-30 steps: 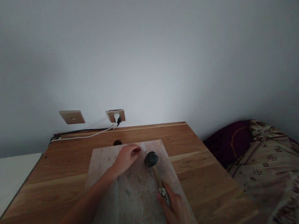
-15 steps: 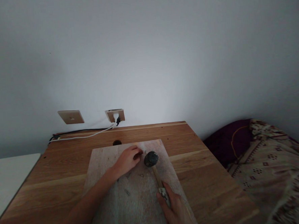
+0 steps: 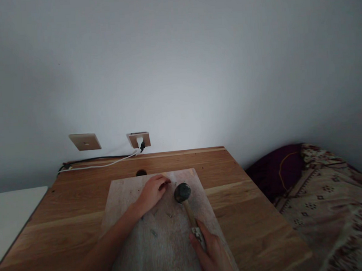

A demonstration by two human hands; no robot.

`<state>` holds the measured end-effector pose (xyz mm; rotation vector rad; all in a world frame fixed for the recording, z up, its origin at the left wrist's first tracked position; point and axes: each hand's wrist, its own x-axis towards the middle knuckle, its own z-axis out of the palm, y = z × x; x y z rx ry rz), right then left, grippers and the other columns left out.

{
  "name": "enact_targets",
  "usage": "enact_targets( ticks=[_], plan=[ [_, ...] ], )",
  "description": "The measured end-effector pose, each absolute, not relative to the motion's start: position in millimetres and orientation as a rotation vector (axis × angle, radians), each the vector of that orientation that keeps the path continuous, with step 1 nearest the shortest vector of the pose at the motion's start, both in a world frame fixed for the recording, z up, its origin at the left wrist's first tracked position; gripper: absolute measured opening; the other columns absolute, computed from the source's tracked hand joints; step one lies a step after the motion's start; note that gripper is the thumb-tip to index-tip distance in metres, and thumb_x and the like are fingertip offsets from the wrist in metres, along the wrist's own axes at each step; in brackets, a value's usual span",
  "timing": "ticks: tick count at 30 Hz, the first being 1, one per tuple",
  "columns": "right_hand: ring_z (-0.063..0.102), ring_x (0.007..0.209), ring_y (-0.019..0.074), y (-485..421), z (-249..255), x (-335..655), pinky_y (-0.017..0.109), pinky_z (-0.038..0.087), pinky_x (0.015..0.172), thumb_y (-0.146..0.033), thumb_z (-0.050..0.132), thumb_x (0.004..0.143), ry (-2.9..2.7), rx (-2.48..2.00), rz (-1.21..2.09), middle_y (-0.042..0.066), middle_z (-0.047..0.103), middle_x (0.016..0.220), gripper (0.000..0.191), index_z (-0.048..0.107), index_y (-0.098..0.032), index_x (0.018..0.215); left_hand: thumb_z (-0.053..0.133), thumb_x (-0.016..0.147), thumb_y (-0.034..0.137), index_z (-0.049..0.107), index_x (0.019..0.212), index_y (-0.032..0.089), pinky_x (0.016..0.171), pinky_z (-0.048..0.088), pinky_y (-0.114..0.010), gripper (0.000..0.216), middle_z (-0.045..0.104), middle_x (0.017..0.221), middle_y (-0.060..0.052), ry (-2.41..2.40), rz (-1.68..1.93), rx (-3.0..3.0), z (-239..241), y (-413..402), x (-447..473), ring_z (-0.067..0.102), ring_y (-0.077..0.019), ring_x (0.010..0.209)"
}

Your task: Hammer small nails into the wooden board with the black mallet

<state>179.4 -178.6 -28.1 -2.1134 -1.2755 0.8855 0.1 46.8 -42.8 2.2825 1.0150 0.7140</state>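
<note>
My right hand (image 3: 211, 250) is wrapped round the handle of a mallet (image 3: 183, 192) with a dark, rounded head and a light wooden shaft. The mallet head is over the upper right part of a pale, worn board (image 3: 139, 252). Just left of the head, my left hand (image 3: 153, 191) rests on the board with its fingers curled and the fingertips together. Whatever they pinch, if anything, is too small to make out. Small metal-looking bits (image 3: 154, 233) lie scattered on the board below the left hand.
The board lies on a wooden table (image 3: 250, 225) set against a white wall. A socket with plugs (image 3: 140, 141) feeds a white cable (image 3: 100, 166) along the table's back edge. At left stands a white surface (image 3: 14, 219); at right, a patterned cloth (image 3: 320, 213) and purple fabric (image 3: 278, 170).
My left hand has drawn slightly left, away from the mallet head, with its fingertips closer together. The mallet and my right hand have hardly moved.
</note>
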Motion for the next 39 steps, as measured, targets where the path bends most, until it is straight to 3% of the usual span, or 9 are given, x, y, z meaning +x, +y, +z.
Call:
enact_targets(
  ticks=[17,21,27,33,36,39],
  plan=[
    [0.07,0.118,0.0323,-179,-44,183,0.04,0.053,0.101,-0.053,0.042,0.1,-1.329,-2.114,0.836,0.017,0.076,0.122,0.064,0.059,-0.012,0.147,0.061,0.088,0.006,0.074,0.109,0.018,0.1,0.053,-0.04,0.028,0.074,0.109,-0.008,0.971,0.71,2.353,-48,48,1,0.068,-0.0223,0.106],
    [0.068,0.122,0.0316,-172,-34,184,0.039,0.053,0.101,-0.052,0.046,0.099,-1.354,-2.091,0.876,0.016,0.075,0.125,0.064,0.059,-0.012,0.147,0.06,0.09,0.008,0.075,0.106,0.019,0.098,0.054,-0.038,0.025,0.073,0.11,-0.008,0.97,0.717,2.304,-48,48,1,0.068,-0.0219,0.105],
    [0.071,0.115,0.0295,-144,2,175,0.036,0.054,0.099,-0.046,0.046,0.1,-1.442,-1.945,0.885,0.015,0.076,0.121,0.056,0.063,-0.012,0.14,0.062,0.085,0.008,0.067,0.123,0.021,0.094,0.055,-0.038,0.04,0.075,0.104,-0.005,1.028,0.75,2.155,-52,50,1,0.07,-0.021,0.097],
    [0.075,0.095,0.0288,-124,9,164,0.035,0.057,0.084,-0.044,0.043,0.1,-1.495,-1.852,0.864,0.014,0.079,0.102,0.054,0.065,-0.009,0.135,0.067,0.083,0.01,0.067,0.119,0.02,0.09,0.053,-0.038,0.037,0.074,0.1,-0.006,1.077,0.765,2.136,-52,50,1,0.069,-0.0231,0.095],
    [0.075,0.099,0.0283,-119,4,164,0.034,0.056,0.086,-0.041,0.044,0.1,-1.519,-1.843,0.841,0.014,0.079,0.105,0.051,0.064,-0.009,0.135,0.068,0.081,0.011,0.064,0.118,0.02,0.091,0.052,-0.038,0.038,0.073,0.103,-0.007,1.08,0.77,2.172,-46,47,-4,0.068,-0.0237,0.097],
    [0.074,0.105,0.0277,-118,-2,167,0.034,0.055,0.091,-0.04,0.046,0.101,-1.562,-1.848,0.864,0.015,0.078,0.113,0.051,0.063,-0.01,0.137,0.066,0.079,0.011,0.063,0.101,0.019,0.084,0.052,-0.036,0.023,0.069,0.099,-0.007,1.184,0.77,2.27,-37,40,-16,0.066,-0.0234,0.093]
  ],
)
